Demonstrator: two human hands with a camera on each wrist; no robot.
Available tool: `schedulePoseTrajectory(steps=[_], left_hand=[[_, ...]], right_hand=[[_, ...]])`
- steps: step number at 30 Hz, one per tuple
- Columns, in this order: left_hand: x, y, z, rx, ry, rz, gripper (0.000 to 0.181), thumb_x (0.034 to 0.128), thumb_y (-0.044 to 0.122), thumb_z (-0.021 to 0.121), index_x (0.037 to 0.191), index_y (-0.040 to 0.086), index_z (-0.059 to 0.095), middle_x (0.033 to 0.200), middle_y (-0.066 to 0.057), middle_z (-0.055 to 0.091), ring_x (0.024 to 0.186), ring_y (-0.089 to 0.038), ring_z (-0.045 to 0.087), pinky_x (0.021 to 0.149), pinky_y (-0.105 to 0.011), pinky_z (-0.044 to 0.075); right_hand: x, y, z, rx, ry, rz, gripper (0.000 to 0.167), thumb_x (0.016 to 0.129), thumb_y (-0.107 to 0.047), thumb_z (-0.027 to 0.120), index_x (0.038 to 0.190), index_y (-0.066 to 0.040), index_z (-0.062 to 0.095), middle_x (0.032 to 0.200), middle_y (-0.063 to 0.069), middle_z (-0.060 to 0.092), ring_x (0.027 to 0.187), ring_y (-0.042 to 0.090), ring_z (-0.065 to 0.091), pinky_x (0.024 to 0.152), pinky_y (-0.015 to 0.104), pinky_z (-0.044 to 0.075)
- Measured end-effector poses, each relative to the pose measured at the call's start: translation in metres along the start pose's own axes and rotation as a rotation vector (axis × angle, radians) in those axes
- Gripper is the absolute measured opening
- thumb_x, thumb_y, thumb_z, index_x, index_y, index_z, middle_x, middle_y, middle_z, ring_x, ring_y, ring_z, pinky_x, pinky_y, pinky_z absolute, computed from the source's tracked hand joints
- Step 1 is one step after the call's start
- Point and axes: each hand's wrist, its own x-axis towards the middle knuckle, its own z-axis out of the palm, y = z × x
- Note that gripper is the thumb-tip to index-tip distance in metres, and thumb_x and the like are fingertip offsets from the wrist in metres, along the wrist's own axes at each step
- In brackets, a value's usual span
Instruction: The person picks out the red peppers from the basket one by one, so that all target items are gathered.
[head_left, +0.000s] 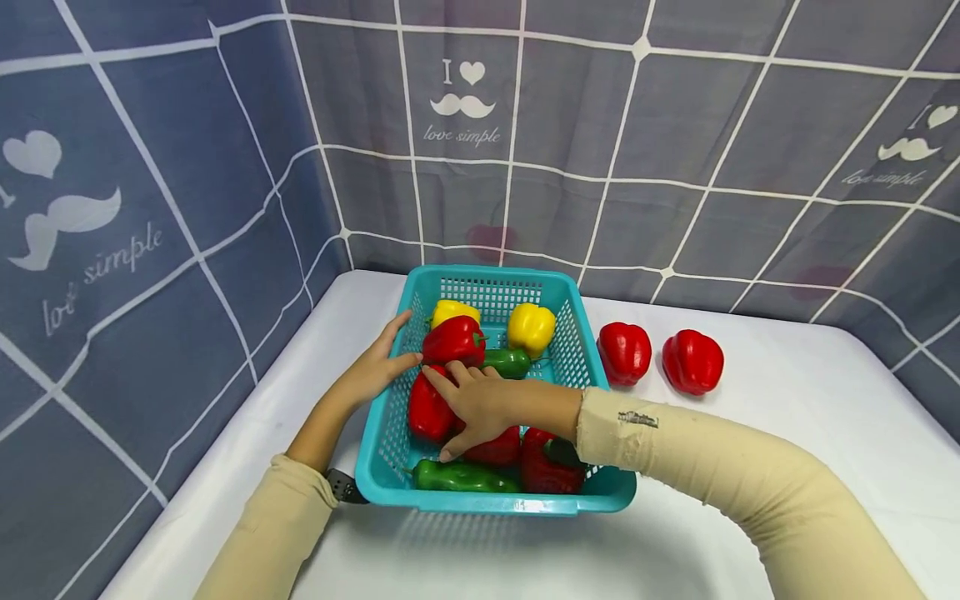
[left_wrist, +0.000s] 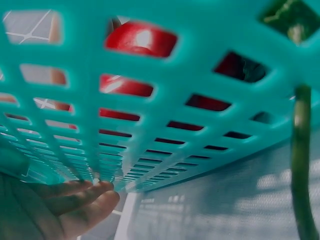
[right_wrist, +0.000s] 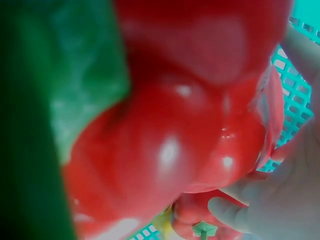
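A turquoise perforated basket (head_left: 495, 504) holds several red bell peppers (head_left: 453, 340), two yellow bell peppers (head_left: 532, 329) and long green peppers (head_left: 465, 477). My left hand (head_left: 375, 368) touches the basket's left rim, its fingers extended; the left wrist view shows that hand (left_wrist: 75, 205) beside the slotted outer wall. Inside the basket, my right hand (head_left: 480, 406) rests with spread fingers on the red bell peppers, partly covering them. From the right wrist, the hand (right_wrist: 280, 195) appears beside large glossy red bell peppers (right_wrist: 165, 140); its palm side is partly hidden.
Two more red bell peppers (head_left: 693, 362) lie on the white table (head_left: 795, 400) right of the basket. A grey-blue patterned cloth (head_left: 570, 125) hangs behind and along the left. A dark band (head_left: 345, 486) sits on the left wrist, near the basket's lower left corner.
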Motion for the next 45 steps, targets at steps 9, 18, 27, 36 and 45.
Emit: schedulePoseTrajectory(steps=[9,18,27,36,45], left_hand=[[-0.007,-0.008,-0.006,0.014,0.010,-0.007,0.070,0.0897,0.019,0.044,0.147,0.008,0.005,0.151,-0.021,0.009,0.131,-0.045,0.024,0.091,-0.057,0.041],[-0.011,-0.009,-0.008,-0.013,0.015,-0.019,0.071,0.0887,0.019,0.044,0.147,0.011,0.004,0.150,-0.022,0.010,0.124,-0.048,0.035,0.078,-0.051,0.051],[-0.011,-0.008,-0.007,-0.022,0.009,-0.004,0.072,0.0886,0.019,0.044,0.147,0.010,0.003,0.150,-0.022,0.009,0.126,-0.047,0.031,0.083,-0.052,0.048],[-0.007,-0.005,-0.004,-0.010,0.012,-0.002,0.074,0.0875,0.020,0.045,0.147,0.009,0.003,0.151,-0.021,0.007,0.132,-0.044,0.022,0.096,-0.058,0.036],[0.000,0.000,-0.002,-0.020,-0.011,-0.011,0.072,0.0886,0.021,0.043,0.147,0.011,0.002,0.151,-0.021,0.008,0.129,-0.046,0.028,0.087,-0.053,0.046]], right_hand=[[0.011,-0.009,0.006,-0.024,0.051,-0.009,0.107,0.071,-0.064,0.060,0.148,-0.017,0.002,0.139,0.010,0.030,0.122,0.027,0.041,0.100,0.042,0.033],[0.016,-0.017,0.006,-0.073,0.075,0.028,0.107,0.070,-0.063,0.062,0.148,-0.018,0.004,0.137,0.009,0.031,0.122,0.026,0.040,0.103,0.044,0.031],[0.017,-0.019,0.010,-0.163,0.158,0.014,0.095,0.073,-0.057,0.064,0.145,-0.016,0.017,0.133,0.008,0.039,0.118,0.024,0.045,0.104,0.042,0.033],[0.013,-0.015,0.008,-0.193,0.178,0.021,0.094,0.073,-0.055,0.065,0.145,-0.016,0.018,0.131,0.007,0.042,0.115,0.023,0.047,0.103,0.042,0.031],[0.006,-0.007,0.003,-0.192,0.205,0.028,0.093,0.074,-0.055,0.064,0.145,-0.017,0.018,0.133,0.007,0.040,0.118,0.024,0.047,0.106,0.045,0.027]])
